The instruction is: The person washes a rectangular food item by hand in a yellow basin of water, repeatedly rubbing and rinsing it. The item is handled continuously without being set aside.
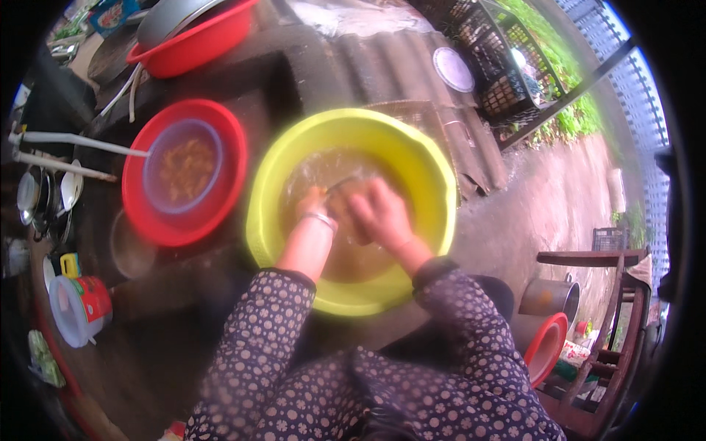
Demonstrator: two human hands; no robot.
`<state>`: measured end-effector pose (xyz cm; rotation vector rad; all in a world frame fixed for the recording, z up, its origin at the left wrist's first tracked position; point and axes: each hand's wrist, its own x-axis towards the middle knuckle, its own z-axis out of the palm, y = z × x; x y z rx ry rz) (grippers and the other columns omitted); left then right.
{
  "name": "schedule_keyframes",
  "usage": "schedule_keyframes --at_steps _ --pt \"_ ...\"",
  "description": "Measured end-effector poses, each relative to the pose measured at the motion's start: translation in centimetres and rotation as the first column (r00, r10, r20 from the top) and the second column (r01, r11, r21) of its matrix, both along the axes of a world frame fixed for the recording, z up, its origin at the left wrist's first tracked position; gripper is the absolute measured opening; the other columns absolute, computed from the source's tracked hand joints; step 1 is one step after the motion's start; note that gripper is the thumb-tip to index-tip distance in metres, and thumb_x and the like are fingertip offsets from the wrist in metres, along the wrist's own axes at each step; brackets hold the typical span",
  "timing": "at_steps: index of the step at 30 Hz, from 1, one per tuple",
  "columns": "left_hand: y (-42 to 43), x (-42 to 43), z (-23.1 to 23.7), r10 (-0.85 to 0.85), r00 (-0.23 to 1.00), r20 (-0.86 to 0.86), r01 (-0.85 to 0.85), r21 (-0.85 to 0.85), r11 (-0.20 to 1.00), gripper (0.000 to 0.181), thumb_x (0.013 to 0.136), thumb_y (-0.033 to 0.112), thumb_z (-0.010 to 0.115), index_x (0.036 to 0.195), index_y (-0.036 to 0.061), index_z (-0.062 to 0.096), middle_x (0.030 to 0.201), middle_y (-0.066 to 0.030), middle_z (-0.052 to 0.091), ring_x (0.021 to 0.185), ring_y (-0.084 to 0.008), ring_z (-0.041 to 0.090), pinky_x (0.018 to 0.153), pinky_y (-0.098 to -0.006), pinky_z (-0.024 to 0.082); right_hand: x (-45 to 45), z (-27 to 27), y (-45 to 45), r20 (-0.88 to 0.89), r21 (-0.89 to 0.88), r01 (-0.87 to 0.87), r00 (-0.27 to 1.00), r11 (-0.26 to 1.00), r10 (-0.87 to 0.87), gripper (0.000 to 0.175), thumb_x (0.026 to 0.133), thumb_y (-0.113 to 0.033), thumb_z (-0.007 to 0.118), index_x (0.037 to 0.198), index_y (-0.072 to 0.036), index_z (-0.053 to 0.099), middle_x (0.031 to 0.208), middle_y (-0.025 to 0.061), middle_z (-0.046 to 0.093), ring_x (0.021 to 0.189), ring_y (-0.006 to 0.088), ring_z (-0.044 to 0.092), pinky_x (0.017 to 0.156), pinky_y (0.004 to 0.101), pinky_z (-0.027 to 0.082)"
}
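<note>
A large yellow-green plastic basin (353, 300) stands in front of me with murky brownish water (358, 264) in it. Both my hands are inside its rim, at a blurred brown, rounded object (353, 209); what it is cannot be told. My left hand (313, 205), with a silvery bangle at the wrist, is at the object's left side, its fingers partly hidden. On the right side my right hand (383, 212) lies against the object with fingers bent. Left of the basin, a red basin (165, 234) holds a purple-rimmed bowl (218, 184) of yellowish-brown pieces (187, 165).
Another red basin (204, 52) with a metal bowl sits at the upper left. White pipes (83, 139) reach over the nearer red basin. A lidded plastic tub (80, 311) stands lower left. Corrugated sheeting (375, 66) and black crates (513, 60) lie beyond; a wooden chair (606, 342) is at right.
</note>
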<state>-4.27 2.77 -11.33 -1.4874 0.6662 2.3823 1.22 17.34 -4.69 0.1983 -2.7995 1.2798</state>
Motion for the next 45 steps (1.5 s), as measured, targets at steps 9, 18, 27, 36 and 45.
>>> schedule_keyframes --at_steps 9,18,27,36,45 --pt "-0.5 0.1 0.7 -0.077 0.996 -0.042 0.072 -0.115 0.991 0.017 0.101 0.022 0.048 0.091 0.0087 0.053 0.073 -0.0081 0.054 0.054 -0.0170 0.051 0.041 -0.0297 0.036 -0.1 0.7 0.4 0.127 -0.177 0.096 0.989 0.980 -0.074 0.026 0.091 -0.030 0.066 0.092 -0.006 0.058 0.083 0.0188 0.066 0.075 0.0387 0.064 0.068 0.0426 0.052" --pt "-0.5 -0.1 -2.4 -0.168 0.985 -0.049 0.159 -0.151 0.976 0.024 0.101 0.027 0.051 0.091 0.0054 0.055 0.074 -0.0074 0.059 0.056 -0.0221 0.060 0.044 -0.0343 0.048 0.0 0.2 0.1 0.213 -0.178 0.142 0.972 0.974 -0.103 0.029 0.091 -0.031 0.067 0.091 -0.004 0.057 0.082 0.0196 0.065 0.073 0.0355 0.063 0.070 0.0417 0.051" --pt "-0.2 0.3 -3.1 -0.168 0.979 -0.115 0.155 -0.110 0.982 0.017 0.100 0.019 0.049 0.091 0.0054 0.053 0.075 -0.0057 0.057 0.059 -0.0194 0.060 0.041 -0.0323 0.046 -0.4 0.6 -0.1 0.177 -0.111 0.281 0.949 0.953 -0.259 0.028 0.093 -0.029 0.065 0.086 -0.003 0.056 0.081 0.0192 0.064 0.070 0.0322 0.063 0.066 0.0398 0.050" --pt "-0.2 0.2 -3.3 -0.188 0.977 -0.101 0.174 -0.131 0.976 0.023 0.101 0.024 0.048 0.094 0.0029 0.054 0.079 -0.0079 0.060 0.063 -0.0228 0.059 0.055 -0.0374 0.051 0.0 -0.5 -0.3 0.168 -0.101 0.264 0.955 0.959 -0.245 0.030 0.092 -0.030 0.066 0.086 -0.003 0.056 0.076 0.0200 0.063 0.070 0.0366 0.062 0.065 0.0424 0.050" --pt "-0.2 -0.2 -1.5 -0.373 0.920 -0.124 0.299 -0.394 0.869 0.024 0.099 0.026 0.052 0.091 0.0036 0.049 0.069 -0.0122 0.057 0.048 -0.0192 0.054 0.042 -0.0393 0.047 -0.8 0.6 1.5 0.389 0.177 0.423 0.799 0.889 -0.458 0.040 0.092 -0.041 0.063 0.090 -0.001 0.060 0.087 0.0237 0.066 0.083 0.0402 0.065 0.075 0.0461 0.050"
